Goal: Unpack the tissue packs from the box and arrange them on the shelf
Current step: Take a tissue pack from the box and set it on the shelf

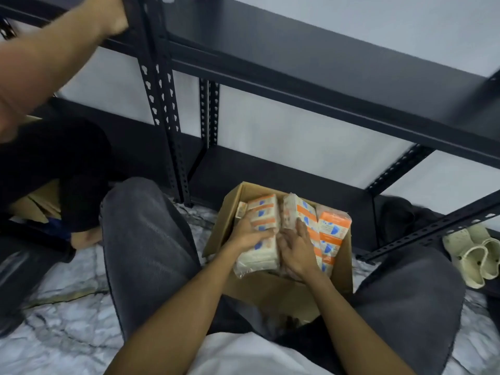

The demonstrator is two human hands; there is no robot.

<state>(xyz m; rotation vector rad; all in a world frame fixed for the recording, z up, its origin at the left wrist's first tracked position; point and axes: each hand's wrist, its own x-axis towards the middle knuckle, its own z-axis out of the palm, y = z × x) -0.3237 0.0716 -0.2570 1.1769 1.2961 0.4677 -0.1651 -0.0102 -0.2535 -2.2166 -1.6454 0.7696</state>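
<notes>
A person sits on the floor with knees spread, looking down at an open cardboard box (273, 288) that stands between the legs, just in front of a black metal shelf (311, 85). The box holds tissue packs wrapped in clear plastic, printed orange, white and blue, standing on end in rows. The left hand (247, 235) lies on the left pack (263, 231), fingers curled over its top and far side, gripping it; this pack sits higher than the rest and tilts toward the viewer, its long axis running near to far. The right hand (296, 249) rests just beside it on the middle pack (299, 212), fingers straight and slightly apart, pressing flat and not closed round anything. A third row of packs (334, 231) stands at the right wall of the box, touched by neither hand. The two hands are almost touching at the gap between the left and middle packs. The shelf boards lie beyond and above the box, so a lifted pack would likely travel up and away from the viewer; the left hand is the one placed to lift. At far left another person's arm (54, 47) reaches up to the shelf's upright post. Pale clogs (476, 255) lie on the floor at right.
</notes>
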